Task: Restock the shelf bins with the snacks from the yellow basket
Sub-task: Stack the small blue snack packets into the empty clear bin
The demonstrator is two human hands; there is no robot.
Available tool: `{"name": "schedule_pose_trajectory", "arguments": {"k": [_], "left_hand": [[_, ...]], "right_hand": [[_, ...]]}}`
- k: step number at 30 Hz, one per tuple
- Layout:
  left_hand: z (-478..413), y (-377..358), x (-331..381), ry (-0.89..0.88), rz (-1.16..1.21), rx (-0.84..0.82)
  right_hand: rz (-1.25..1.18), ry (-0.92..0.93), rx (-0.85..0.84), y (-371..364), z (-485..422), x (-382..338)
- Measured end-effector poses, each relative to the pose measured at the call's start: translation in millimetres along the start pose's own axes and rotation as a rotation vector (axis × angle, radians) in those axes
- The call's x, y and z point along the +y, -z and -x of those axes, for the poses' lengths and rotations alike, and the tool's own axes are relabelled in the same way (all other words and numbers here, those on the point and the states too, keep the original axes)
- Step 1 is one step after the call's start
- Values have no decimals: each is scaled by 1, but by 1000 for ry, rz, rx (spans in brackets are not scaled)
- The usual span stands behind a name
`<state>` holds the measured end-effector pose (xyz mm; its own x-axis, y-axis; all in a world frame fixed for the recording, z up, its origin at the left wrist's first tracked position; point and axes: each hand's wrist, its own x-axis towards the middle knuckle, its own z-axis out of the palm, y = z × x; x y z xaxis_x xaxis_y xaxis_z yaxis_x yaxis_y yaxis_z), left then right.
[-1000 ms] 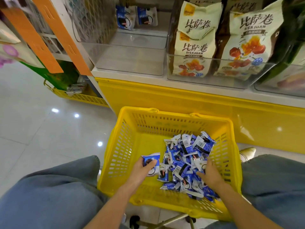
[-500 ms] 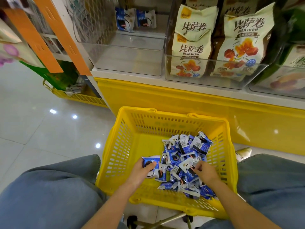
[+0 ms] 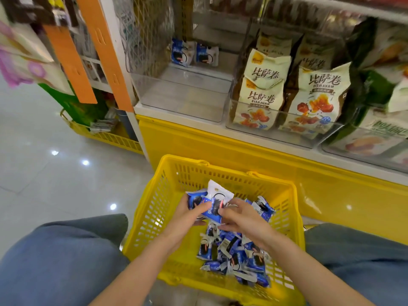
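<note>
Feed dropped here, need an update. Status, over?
Left hand, right hand both grip blue snack packets over yellow basket. Clear bin holds two packets at back. Path clear.

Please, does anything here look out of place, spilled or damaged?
Nothing looks spilled or damaged. Only the clear bin stands out: just two blue packets sit at its back, while the other packets lie heaped in the yellow basket.

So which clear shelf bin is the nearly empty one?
The leftmost clear bin, with only two blue packets at its back; the bins to its right hold large bags.
</note>
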<state>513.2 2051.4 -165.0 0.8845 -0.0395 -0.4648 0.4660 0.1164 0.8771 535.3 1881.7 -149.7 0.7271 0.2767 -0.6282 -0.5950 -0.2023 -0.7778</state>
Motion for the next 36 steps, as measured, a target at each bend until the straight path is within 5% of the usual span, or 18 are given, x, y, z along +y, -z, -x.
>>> {"name": "schedule_pose_trajectory", "arguments": {"k": [3,9,19,26,31,36], "left_hand": [[1,9,28,-117,-236,-45],[1,32,87,-263,-312,-147],[-34,78,168,-451,146,124],[-69,130,180,-514,207,294],[-81,154,168,-523,262,402],[-90,157,168,-479,290,415]], "right_hand": [[384,173,44,-3,8,-30],[693,502,29,-19,26,-94],[534,688,342,-39,-3,-232],[487,644,466,-61,-113,-319],[1054,544,513,-63,-200,-348],[1283,484,576,-63,-256,-352]]}}
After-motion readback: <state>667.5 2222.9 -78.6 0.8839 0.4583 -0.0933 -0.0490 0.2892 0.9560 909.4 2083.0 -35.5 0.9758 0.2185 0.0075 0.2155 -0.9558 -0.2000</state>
